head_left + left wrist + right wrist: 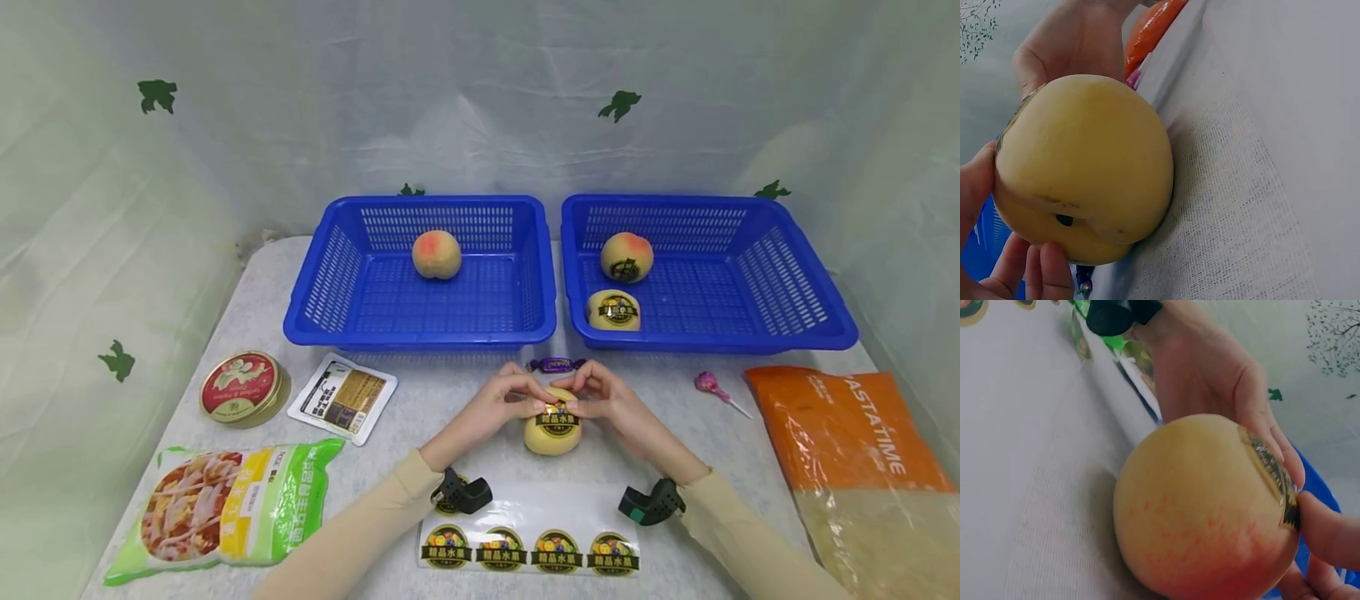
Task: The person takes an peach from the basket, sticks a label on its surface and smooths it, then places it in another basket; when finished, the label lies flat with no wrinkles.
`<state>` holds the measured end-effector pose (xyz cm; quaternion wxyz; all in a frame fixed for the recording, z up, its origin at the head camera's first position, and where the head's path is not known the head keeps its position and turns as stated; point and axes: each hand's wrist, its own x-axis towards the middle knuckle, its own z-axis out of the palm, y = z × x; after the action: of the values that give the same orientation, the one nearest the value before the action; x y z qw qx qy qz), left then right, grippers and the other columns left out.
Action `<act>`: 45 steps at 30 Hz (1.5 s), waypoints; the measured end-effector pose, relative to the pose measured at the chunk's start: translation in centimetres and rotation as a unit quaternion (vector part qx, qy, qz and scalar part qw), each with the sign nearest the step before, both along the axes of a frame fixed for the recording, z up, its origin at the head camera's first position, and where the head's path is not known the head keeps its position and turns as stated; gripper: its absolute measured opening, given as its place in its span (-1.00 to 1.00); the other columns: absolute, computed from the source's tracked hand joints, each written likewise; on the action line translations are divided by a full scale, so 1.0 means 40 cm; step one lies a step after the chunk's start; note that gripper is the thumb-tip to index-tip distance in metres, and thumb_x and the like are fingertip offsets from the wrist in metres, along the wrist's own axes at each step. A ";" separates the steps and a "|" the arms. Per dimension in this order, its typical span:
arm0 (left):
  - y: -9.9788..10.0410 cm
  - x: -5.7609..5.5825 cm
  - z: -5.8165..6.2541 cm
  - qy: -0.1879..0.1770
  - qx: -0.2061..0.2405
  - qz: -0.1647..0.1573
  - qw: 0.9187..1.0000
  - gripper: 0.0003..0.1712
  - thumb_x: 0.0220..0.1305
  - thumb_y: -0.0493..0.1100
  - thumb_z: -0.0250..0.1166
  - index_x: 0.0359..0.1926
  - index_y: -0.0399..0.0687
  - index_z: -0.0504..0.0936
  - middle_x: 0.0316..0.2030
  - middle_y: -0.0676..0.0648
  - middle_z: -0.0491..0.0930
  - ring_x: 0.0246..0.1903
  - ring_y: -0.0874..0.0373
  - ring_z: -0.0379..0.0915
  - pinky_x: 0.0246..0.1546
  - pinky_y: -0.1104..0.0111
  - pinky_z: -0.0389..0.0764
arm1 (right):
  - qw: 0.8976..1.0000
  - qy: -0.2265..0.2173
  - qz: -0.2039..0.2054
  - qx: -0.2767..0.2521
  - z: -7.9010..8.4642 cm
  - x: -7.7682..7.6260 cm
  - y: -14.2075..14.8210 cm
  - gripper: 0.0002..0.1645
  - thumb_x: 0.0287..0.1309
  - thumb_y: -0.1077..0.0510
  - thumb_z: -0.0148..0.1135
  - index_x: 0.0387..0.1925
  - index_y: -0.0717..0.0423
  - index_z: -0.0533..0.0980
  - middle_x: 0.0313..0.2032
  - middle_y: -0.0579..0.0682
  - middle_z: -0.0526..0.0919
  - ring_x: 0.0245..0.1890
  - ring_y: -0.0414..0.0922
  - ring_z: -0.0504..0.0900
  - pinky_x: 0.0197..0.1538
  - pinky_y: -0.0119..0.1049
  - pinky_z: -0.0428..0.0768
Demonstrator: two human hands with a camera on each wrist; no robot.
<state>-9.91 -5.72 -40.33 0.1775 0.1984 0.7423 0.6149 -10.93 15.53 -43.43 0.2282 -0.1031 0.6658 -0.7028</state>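
A yellow peach [551, 442] rests on the table between both hands. On its upper side lies a round black-and-gold fruit sticker [559, 420]. My left hand [504, 400] grips the peach from the left, thumb on the sticker's edge and fingers curled behind. From the other side my right hand [603, 402] holds it the same way, its thumb at the sticker. In the right wrist view the sticker [1274, 478] curves along the peach [1197, 512], which has a red blush. The left wrist view shows the peach's [1085, 162] creased end.
A sticker sheet [532, 508] lies nearest me. Behind stand a left blue basket [420, 340] with one peach and a right blue basket [720, 340] with two stickered peaches. Around lie a purple candy [557, 365], lollipop [708, 383], round tin [243, 390], white pouch [343, 398], green bag [225, 504] and orange bag [847, 433].
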 end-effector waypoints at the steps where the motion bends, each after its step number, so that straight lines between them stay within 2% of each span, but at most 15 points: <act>1: 0.001 0.001 0.000 0.005 0.000 -0.002 1.000 -0.81 0.17 -0.34 0.17 -0.20 -0.36 0.59 -0.30 -0.13 0.30 -0.16 -0.05 0.21 -0.10 0.18 0.33 | 1.000 -0.012 -0.004 -0.004 0.003 -0.001 -0.001 -0.71 0.02 0.33 0.19 -0.35 0.28 0.23 0.00 0.19 0.46 -0.05 0.02 0.43 -0.12 -0.16 0.44; 8: 0.003 0.004 -0.002 0.013 -0.002 -0.010 1.000 -0.80 0.20 -0.33 0.16 -0.18 -0.37 0.58 -0.27 -0.13 0.28 -0.14 -0.13 0.19 -0.12 0.19 0.35 | 0.998 -0.061 -0.019 -0.018 0.011 -0.008 -0.005 -0.74 -0.04 0.40 0.17 -0.41 0.20 0.24 -0.11 0.06 0.53 -0.16 -0.04 0.50 -0.16 -0.17 0.44; 16: 0.000 0.004 -0.009 0.017 0.007 -0.006 1.000 -0.78 0.20 -0.32 0.16 -0.15 -0.36 0.58 -0.23 -0.22 0.30 -0.11 -0.16 0.21 -0.11 0.17 0.39 | 0.997 -0.069 -0.018 -0.006 0.014 -0.015 -0.007 -0.75 -0.05 0.40 0.15 -0.39 0.19 0.26 -0.12 0.04 0.55 -0.16 -0.05 0.52 -0.18 -0.18 0.43; 19: -0.005 0.005 -0.010 0.017 0.004 -0.008 1.000 -0.76 0.22 -0.32 0.14 -0.11 -0.34 0.56 -0.19 -0.24 0.29 -0.09 -0.12 0.21 -0.09 0.17 0.37 | 0.999 -0.045 0.020 0.001 0.012 -0.013 0.000 -0.73 0.05 0.33 0.16 -0.25 0.23 0.27 -0.02 0.09 0.48 -0.06 -0.02 0.47 -0.11 -0.17 0.42; 23: -0.012 0.010 -0.006 0.008 -0.007 -0.025 1.000 -0.71 0.27 -0.30 0.08 0.00 -0.29 0.52 -0.12 -0.20 0.23 -0.05 -0.03 0.16 -0.08 0.23 0.32 | 0.997 0.008 0.081 0.011 0.006 -0.003 0.013 -0.51 0.06 0.28 0.21 -0.02 0.26 0.20 0.12 0.14 0.32 0.13 0.04 0.28 0.05 -0.09 0.32; 25: -0.014 0.014 0.000 0.009 -0.016 -0.035 0.999 -0.68 0.30 -0.28 0.05 0.05 -0.26 0.50 -0.10 -0.18 0.20 -0.04 -0.02 0.14 -0.09 0.27 0.30 | 0.994 0.036 0.094 0.030 0.003 0.004 0.013 -0.41 0.03 0.25 0.25 0.03 0.23 0.15 0.16 0.11 0.26 0.18 0.05 0.20 0.11 -0.04 0.24; 30: -0.011 0.017 0.004 0.026 -0.022 -0.039 0.999 -0.67 0.31 -0.28 0.03 0.06 -0.27 0.49 -0.08 -0.20 0.20 -0.04 0.00 0.15 -0.12 0.29 0.31 | 0.988 0.099 0.069 0.097 -0.002 0.021 -0.003 -0.30 -0.07 0.13 0.37 0.01 0.06 0.13 0.12 -0.02 0.29 0.14 0.02 0.24 0.10 0.05 0.22; 33: -0.011 0.017 -0.007 0.040 -0.019 -0.033 0.998 -0.69 0.30 -0.30 0.04 0.03 -0.28 0.51 -0.08 -0.19 0.21 -0.06 0.02 0.16 -0.12 0.30 0.31 | 0.986 0.114 0.059 0.106 -0.003 0.021 -0.007 -0.29 -0.11 0.11 0.40 0.01 0.02 0.16 0.10 -0.04 0.33 0.12 0.01 0.27 0.10 0.07 0.23; 36: -0.013 0.009 -0.041 0.053 -0.020 -0.024 0.998 -0.69 0.29 -0.28 0.06 0.02 -0.22 0.53 -0.08 -0.15 0.23 -0.06 0.06 0.17 -0.12 0.30 0.31 | 0.988 0.103 0.080 0.082 -0.009 0.012 0.003 -0.33 -0.02 0.16 0.33 0.06 0.04 0.15 0.12 0.00 0.32 0.14 0.00 0.26 0.10 0.03 0.25; 40: -0.015 -0.003 -0.085 0.058 -0.020 -0.014 0.998 -0.70 0.28 -0.21 0.10 0.01 -0.10 0.56 -0.09 -0.07 0.25 -0.06 0.13 0.19 -0.13 0.31 0.32 | 0.992 0.060 0.107 0.009 -0.022 -0.007 0.026 -0.40 0.11 0.30 0.15 0.14 0.17 0.11 0.16 0.13 0.29 0.16 0.02 0.25 0.08 -0.08 0.31; 42: -0.015 -0.005 -0.090 0.058 -0.018 -0.012 0.998 -0.70 0.27 -0.18 0.12 0.00 -0.07 0.58 -0.10 -0.04 0.26 -0.07 0.15 0.19 -0.13 0.33 0.34 | 0.993 0.044 0.105 -0.019 -0.027 -0.014 0.032 -0.42 0.11 0.34 0.13 0.13 0.23 0.11 0.16 0.19 0.30 0.14 0.03 0.28 0.06 -0.13 0.34; 45: -0.016 -0.005 -0.091 0.062 -0.019 -0.012 0.998 -0.70 0.27 -0.14 0.13 0.00 -0.05 0.58 -0.10 -0.03 0.26 -0.07 0.15 0.19 -0.12 0.32 0.35 | 0.994 0.040 0.100 -0.027 -0.031 -0.019 0.033 -0.44 0.09 0.32 0.16 0.09 0.26 0.15 0.14 0.20 0.32 0.12 0.03 0.31 0.05 -0.16 0.36</act>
<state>-10.10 -6.36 -43.99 0.1424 0.2411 0.7610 0.5852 -11.67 16.85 -44.65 0.2677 -0.2034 0.6416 -0.6894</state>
